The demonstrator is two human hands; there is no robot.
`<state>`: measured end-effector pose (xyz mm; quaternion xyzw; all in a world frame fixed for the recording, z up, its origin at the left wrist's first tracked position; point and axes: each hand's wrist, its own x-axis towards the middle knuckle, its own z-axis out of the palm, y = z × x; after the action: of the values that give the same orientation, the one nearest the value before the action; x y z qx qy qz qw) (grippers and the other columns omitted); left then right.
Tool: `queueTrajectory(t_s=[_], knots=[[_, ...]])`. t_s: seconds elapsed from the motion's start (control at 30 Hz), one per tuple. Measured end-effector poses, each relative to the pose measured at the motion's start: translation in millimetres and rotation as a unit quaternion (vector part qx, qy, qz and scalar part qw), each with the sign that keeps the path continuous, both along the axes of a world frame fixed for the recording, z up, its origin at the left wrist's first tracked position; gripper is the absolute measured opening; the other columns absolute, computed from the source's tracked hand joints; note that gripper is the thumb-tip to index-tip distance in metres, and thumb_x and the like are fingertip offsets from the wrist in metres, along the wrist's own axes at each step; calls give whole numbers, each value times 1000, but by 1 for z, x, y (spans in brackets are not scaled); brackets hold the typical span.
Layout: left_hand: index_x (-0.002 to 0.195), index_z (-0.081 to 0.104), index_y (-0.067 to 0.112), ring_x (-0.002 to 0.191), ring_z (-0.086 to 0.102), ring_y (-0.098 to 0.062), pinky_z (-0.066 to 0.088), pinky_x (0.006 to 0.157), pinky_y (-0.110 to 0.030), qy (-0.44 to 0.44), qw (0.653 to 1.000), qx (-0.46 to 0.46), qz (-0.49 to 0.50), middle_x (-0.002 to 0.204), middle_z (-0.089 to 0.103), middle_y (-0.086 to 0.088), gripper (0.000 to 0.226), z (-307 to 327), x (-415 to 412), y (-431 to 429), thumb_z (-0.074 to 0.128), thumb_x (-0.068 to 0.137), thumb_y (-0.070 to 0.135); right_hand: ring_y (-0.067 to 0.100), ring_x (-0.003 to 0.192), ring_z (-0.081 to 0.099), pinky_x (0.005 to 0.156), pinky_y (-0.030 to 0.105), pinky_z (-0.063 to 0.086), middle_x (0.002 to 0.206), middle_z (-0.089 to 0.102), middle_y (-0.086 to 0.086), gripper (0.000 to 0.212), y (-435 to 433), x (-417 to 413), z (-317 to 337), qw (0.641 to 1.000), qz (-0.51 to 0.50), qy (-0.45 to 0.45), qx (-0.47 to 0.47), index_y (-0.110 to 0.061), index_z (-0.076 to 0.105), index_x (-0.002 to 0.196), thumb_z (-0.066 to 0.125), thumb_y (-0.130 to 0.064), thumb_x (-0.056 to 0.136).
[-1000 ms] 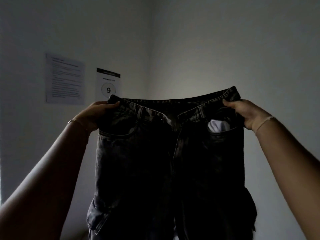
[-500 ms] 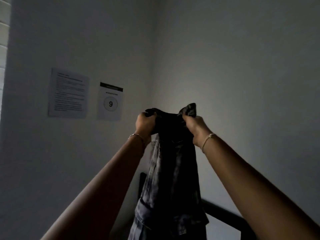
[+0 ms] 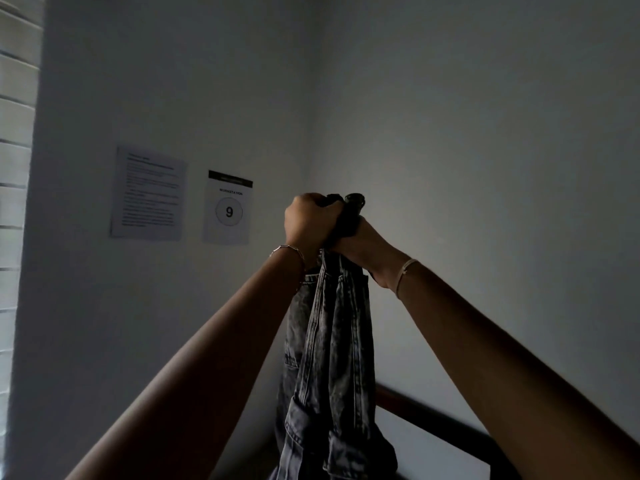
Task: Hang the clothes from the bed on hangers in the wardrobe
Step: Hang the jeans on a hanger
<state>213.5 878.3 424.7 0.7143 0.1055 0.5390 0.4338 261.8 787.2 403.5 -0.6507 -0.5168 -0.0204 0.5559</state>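
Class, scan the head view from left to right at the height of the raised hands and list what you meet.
Window blind → printed sheet → workstation 9 sign → left hand → right hand. The jeans, bunched in both hands, overlap them and are left out.

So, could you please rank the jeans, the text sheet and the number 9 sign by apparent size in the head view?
Largest: jeans, though nearest the camera.
Then: text sheet.
Smallest: number 9 sign beside it, clearly narrower.
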Motion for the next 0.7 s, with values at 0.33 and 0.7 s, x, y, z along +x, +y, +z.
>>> queueTrajectory(t_s=[0.33,0.7], knots=[[67,64,1,55,51,-20,34,45,-20,14,988,107,113,58,55,-5,26,10,-15,9,67,74,26,21,89,61,82,29,46,97,66,9,24,-4,6,-5,995,23,85,-43,-10,62,101,39,-18,97],[72,58,14,92,66,-35,55,79,-41,95,990,101,29,88,68,-17,12,15,-22,11,64,73,24,22,86,66,81,30,53,88,70,9,13,10,12,-9,997,40,35,-48,-6,70,95,69,-6,81]])
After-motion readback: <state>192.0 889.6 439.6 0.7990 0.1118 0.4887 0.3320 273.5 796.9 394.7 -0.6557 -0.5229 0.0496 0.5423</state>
